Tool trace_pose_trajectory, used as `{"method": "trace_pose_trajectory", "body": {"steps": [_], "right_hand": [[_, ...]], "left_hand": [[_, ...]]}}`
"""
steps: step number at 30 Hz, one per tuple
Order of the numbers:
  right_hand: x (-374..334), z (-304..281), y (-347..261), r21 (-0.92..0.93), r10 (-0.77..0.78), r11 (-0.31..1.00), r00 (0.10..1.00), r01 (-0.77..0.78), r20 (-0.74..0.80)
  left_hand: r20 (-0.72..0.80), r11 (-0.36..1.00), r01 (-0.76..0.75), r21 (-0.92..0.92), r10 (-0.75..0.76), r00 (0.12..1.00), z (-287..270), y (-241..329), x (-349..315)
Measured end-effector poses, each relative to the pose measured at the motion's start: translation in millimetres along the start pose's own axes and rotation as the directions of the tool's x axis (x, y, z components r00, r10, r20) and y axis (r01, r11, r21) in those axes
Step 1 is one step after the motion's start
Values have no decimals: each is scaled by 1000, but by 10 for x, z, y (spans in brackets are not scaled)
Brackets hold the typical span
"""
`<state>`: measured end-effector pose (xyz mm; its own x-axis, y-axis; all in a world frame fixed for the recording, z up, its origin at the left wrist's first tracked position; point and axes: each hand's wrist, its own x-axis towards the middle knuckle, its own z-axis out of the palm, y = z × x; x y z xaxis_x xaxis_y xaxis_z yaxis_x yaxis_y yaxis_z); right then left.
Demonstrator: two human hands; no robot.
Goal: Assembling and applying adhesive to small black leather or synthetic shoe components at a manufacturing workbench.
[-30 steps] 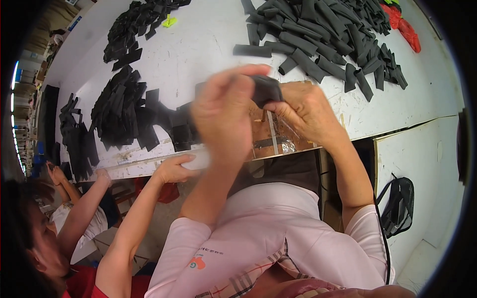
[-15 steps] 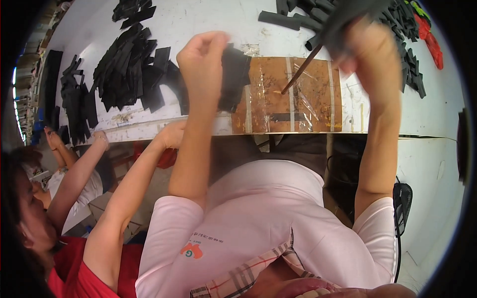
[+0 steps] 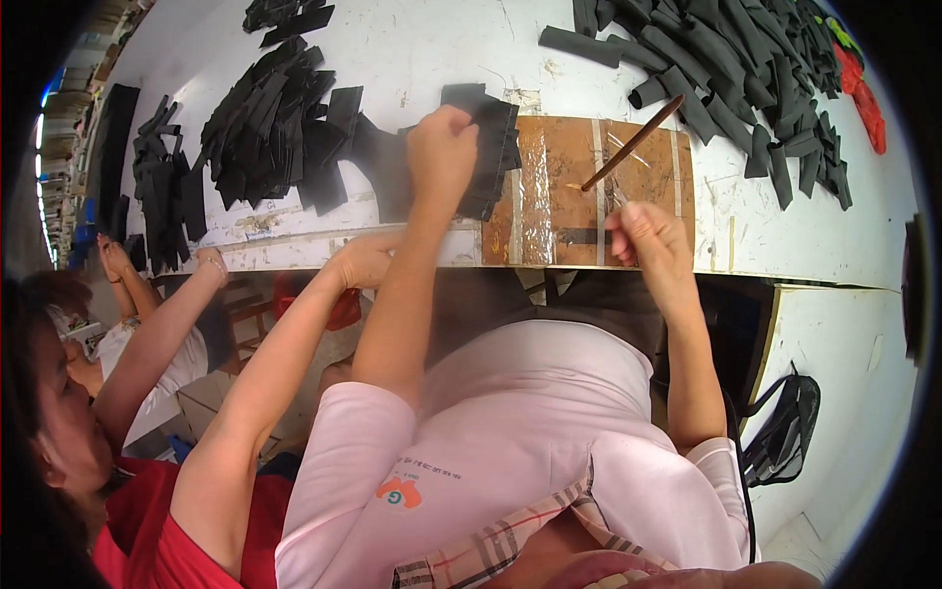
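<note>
My left hand [image 3: 442,152] is over the stack of flat black pieces [image 3: 496,147] at the left edge of a brown board [image 3: 549,216]. Its fingers are curled closed; whatever is between them is hidden. Slanting up from the board is a thin brown rod [image 3: 638,142] with a pale lower tip and nothing around it. My right hand [image 3: 653,245] hovers over the board's near right part, below the rod. Its fingers are bent in and closed, and I cannot make out anything in them.
Rolled black tubes [image 3: 706,59] lie heaped at the far right, beside a red plastic bag [image 3: 862,98]. Flat black strips [image 3: 260,128] are piled to the left on the white table [image 3: 422,44]. At my left, a person in red [image 3: 206,520] reaches an arm to the table edge.
My right hand has come down from the rod's upper end toward the board's near edge. The dark tube blurred in it is gone from the hand. My left hand has moved onto the stack.
</note>
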<state>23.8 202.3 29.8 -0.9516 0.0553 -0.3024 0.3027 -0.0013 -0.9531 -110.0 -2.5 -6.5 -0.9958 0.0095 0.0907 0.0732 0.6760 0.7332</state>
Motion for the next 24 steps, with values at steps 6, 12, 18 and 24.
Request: {"method": "trace_pose_trajectory", "body": {"steps": [6,12,18,24], "right_hand": [[-5,336,-88,-227,-286,933,958,279,3],[33,621,-267,-183,-178,961,969,209,171],[83,734,-83,-234,-328,918,945,320,5],[88,739,-127,-610,-542,664,840,432,6]], "left_hand": [[209,798,154,-583,-36,977,-450,259,-315],[408,698,224,-681,107,907,-569,421,-627],[189,740,102,-665,35,981,-316,360,-847],[127,599,190,-778,-147,981,-411,413,-1054]]}}
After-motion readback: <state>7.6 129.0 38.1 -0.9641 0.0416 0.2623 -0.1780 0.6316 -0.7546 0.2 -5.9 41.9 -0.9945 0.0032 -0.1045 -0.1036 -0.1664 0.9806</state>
